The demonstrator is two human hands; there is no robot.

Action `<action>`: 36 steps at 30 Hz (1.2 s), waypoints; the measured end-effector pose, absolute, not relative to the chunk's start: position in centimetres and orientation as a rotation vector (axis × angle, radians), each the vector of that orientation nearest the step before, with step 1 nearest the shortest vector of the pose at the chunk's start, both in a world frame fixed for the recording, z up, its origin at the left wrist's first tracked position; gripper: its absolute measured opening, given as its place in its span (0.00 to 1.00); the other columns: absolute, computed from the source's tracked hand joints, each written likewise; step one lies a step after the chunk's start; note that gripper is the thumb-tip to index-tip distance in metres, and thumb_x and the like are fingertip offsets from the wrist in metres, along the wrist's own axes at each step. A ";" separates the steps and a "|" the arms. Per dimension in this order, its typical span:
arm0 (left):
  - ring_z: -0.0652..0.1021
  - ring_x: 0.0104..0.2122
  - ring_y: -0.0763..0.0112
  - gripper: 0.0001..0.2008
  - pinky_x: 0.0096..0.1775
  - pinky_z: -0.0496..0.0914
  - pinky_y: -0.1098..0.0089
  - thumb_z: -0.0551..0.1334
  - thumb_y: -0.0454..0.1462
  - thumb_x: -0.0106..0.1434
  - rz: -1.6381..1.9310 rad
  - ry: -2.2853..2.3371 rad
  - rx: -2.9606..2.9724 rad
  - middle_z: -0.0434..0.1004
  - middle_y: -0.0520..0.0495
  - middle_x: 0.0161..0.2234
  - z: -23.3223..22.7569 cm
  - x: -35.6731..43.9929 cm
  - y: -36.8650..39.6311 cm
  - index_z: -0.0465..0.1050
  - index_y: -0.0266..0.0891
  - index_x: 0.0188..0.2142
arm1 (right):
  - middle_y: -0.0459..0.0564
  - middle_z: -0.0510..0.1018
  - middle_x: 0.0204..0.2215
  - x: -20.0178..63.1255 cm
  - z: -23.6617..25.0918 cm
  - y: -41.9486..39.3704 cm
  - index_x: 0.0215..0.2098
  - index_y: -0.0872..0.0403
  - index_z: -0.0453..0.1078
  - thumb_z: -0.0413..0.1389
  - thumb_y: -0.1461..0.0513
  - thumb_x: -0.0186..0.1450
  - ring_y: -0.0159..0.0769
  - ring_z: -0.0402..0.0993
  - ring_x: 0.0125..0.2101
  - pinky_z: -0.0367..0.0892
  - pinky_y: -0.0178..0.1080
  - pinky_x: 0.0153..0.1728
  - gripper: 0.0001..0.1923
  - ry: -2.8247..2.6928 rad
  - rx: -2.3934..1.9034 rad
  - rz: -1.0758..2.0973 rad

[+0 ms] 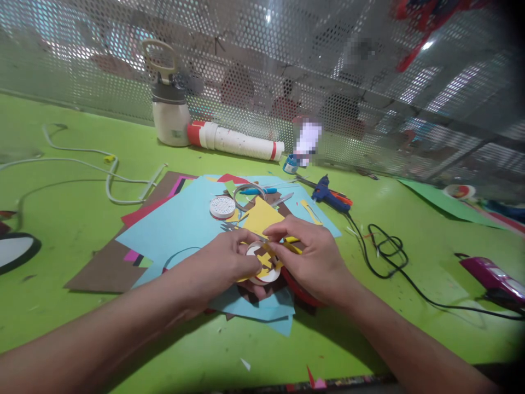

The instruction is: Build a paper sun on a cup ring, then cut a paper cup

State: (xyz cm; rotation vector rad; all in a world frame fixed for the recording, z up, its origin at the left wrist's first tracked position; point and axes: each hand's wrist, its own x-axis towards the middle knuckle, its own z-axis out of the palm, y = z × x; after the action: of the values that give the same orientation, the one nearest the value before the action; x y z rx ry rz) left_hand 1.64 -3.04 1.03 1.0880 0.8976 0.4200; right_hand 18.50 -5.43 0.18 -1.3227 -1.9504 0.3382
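Both of my hands meet over a small white round disc (pixel 268 274) with yellow paper pieces on it. My left hand (pixel 221 265) grips the disc's left edge with thumb and fingers. Pinching a yellow paper strip (pixel 292 241) onto the disc's top is my right hand (pixel 311 257). A larger yellow paper sheet (pixel 260 216) lies just beyond the fingers. Everything rests on a pile of coloured paper, with a light blue sheet (pixel 180 224) on top.
A white perforated lid (pixel 222 207) and a clear ring (pixel 249 192) lie behind the hands. A blue glue gun (pixel 328 194) with a black cord (pixel 389 251) is to the right. A white bottle (pixel 170 112), a white tube (pixel 233 141), a white cable (pixel 102 169) and a pink device (pixel 494 279) stand around the green table (pixel 57 230).
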 end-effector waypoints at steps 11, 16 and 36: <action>0.76 0.21 0.70 0.16 0.29 0.72 0.68 0.61 0.30 0.48 0.432 0.887 1.078 0.76 0.49 0.21 0.9 1.5 -3.0 0.65 0.34 0.39 | 0.46 0.78 0.31 18.4 0.1 -5.5 0.37 0.55 0.74 0.60 0.70 0.60 0.32 0.74 0.33 0.66 0.35 0.36 0.08 -1.965 -1.323 0.368; 0.75 0.20 0.71 0.17 0.28 0.71 0.69 0.61 0.30 0.49 0.430 0.902 1.063 0.76 0.49 0.21 1.2 1.6 -3.0 0.64 0.34 0.41 | 0.45 0.80 0.31 18.5 0.4 -5.4 0.38 0.54 0.74 0.60 0.69 0.59 0.33 0.76 0.33 0.68 0.36 0.36 0.09 -1.953 -1.349 0.364; 0.77 0.20 0.69 0.16 0.28 0.72 0.70 0.62 0.31 0.49 0.425 0.876 1.111 0.77 0.50 0.20 0.8 1.6 -2.9 0.66 0.35 0.40 | 0.49 0.79 0.39 17.9 2.1 -5.6 0.48 0.52 0.71 0.55 0.72 0.56 0.40 0.75 0.41 0.71 0.43 0.42 0.22 -1.990 -1.601 0.592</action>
State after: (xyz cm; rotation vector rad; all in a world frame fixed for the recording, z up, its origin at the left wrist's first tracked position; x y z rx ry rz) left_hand 1.58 -2.90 0.79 1.1106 0.8765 0.4248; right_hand 17.86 -5.59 2.06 -1.6006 -1.9896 0.5920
